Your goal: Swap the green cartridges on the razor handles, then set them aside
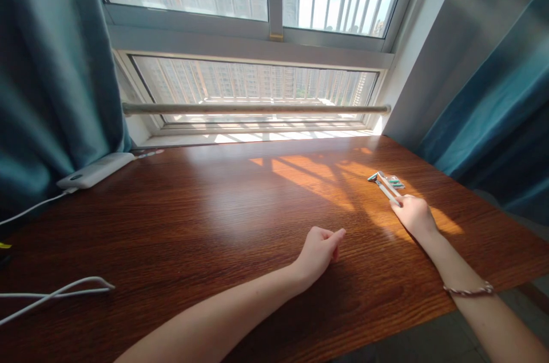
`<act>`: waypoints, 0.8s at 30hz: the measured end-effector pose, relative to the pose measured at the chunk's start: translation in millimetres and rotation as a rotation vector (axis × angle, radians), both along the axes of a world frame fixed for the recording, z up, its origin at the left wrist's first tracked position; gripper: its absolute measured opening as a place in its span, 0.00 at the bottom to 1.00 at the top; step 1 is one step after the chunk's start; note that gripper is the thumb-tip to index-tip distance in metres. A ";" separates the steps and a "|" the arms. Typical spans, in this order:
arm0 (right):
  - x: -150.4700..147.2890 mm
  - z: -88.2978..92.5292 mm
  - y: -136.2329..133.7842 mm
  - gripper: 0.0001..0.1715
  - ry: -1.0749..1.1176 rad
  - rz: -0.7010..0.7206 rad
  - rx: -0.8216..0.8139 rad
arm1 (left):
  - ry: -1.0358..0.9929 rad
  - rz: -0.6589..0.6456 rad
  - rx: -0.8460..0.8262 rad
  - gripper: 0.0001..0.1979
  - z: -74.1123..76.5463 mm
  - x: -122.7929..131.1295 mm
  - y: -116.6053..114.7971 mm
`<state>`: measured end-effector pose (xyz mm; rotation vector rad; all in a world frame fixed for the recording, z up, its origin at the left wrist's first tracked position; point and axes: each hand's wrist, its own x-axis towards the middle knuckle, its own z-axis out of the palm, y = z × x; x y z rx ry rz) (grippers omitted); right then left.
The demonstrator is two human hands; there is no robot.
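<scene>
My right hand point(415, 215) is closed on the lower end of a razor point(386, 190) above the right side of the table. The razor has a pale handle and a dark and teal head pointing away from me. Alongside it runs a second slim, whitish piece point(389, 184); whether it is separate from the razor I cannot tell. Just beyond lies a small clear packet point(395, 182) with teal and dark parts. Lower and to the left, my left hand point(318, 251) is loosely closed, thumb along the curled fingers, apart from the razor. Nothing shows in it.
The brown wooden table point(193, 226) reaches to a barred window. A white power strip point(98, 171) lies at its left back edge with a cord. White cables point(60, 297) lie at the left front. Blue curtains point(55, 54) hang at both sides.
</scene>
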<state>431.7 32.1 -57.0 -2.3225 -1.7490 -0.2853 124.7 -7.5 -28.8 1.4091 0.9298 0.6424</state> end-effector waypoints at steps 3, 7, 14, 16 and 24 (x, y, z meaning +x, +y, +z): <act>0.0 1.5 0.1 0.16 -0.008 -0.025 -0.017 | 0.039 0.005 0.025 0.27 0.8 0.2 -0.8; -1.8 4.1 0.6 0.16 -0.012 -0.052 -0.038 | 0.059 -0.005 0.059 0.27 0.6 0.5 -2.5; -3.3 5.5 4.5 0.17 -0.031 -0.060 -0.049 | 0.075 0.000 0.078 0.27 4.2 0.9 -6.4; -3.1 4.4 5.2 0.17 -0.036 -0.056 -0.041 | 0.077 -0.001 0.059 0.27 5.7 1.3 -7.0; -3.8 1.0 0.2 0.17 -0.043 -0.055 0.021 | 0.042 -0.011 -0.013 0.26 9.1 0.4 -7.1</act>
